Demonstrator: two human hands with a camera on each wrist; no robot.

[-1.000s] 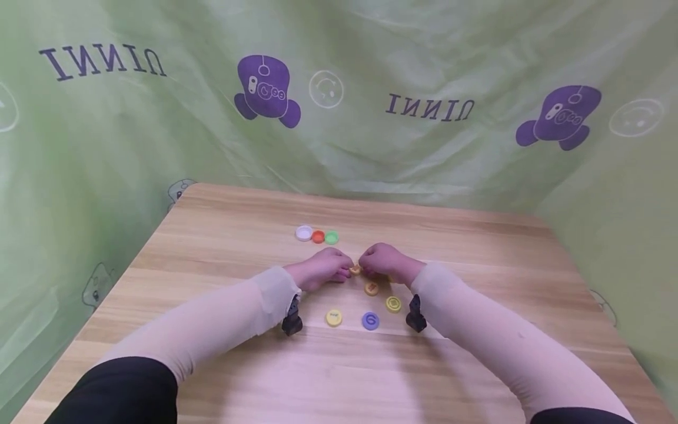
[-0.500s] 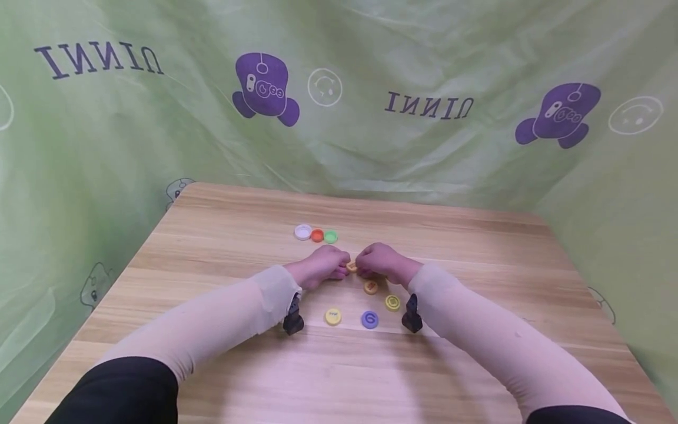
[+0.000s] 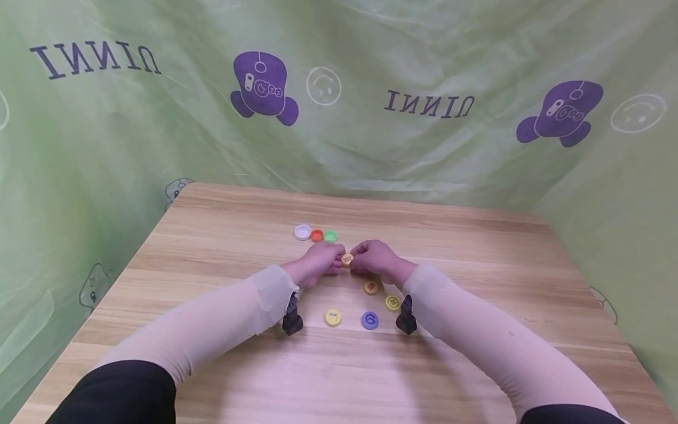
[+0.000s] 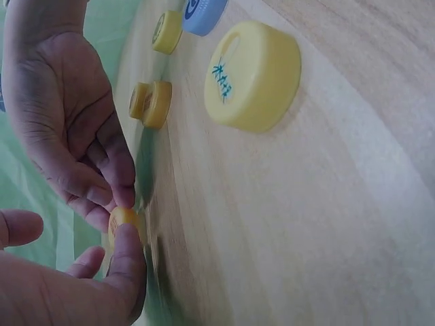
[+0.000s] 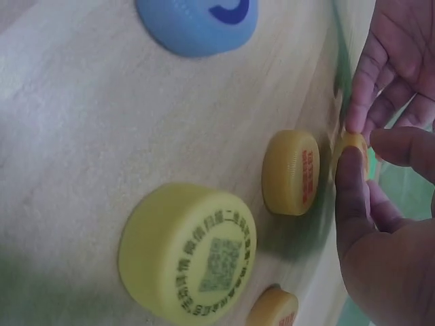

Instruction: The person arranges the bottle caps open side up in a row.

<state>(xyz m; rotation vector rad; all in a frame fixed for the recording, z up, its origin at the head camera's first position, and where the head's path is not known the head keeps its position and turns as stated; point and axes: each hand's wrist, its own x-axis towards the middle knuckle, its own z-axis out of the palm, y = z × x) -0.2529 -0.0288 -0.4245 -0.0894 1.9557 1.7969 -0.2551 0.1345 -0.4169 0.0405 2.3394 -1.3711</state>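
In the head view, a small orange bottle cap (image 3: 346, 259) with red print is held between the fingertips of both hands. My left hand (image 3: 322, 259) grips it from the left; in the left wrist view, its near finger (image 4: 129, 255) lies on the cap's side. From the right, my right hand (image 3: 377, 259) pinches the same cap, its thumb (image 5: 350, 180) pressed to the edge in the right wrist view. Close below the right hand lies another orange cap (image 3: 371, 287). One more small orange cap (image 5: 274, 307) appears in the right wrist view, hidden by the hand from the head.
Beyond the hands, white (image 3: 302, 232), red (image 3: 316, 235) and green (image 3: 330, 236) caps sit in a row. Nearer lie a pale yellow cap (image 3: 332, 318), a blue cap (image 3: 369, 320) and a yellow cap (image 3: 392, 302) with a printed code. Green cloth (image 3: 349, 153) hangs behind the wooden table (image 3: 238, 206).
Both hands have shifted a little left and farther from the body with the orange cap. The cap has turned, so its printed face now shows. The caps on the table have stayed put.
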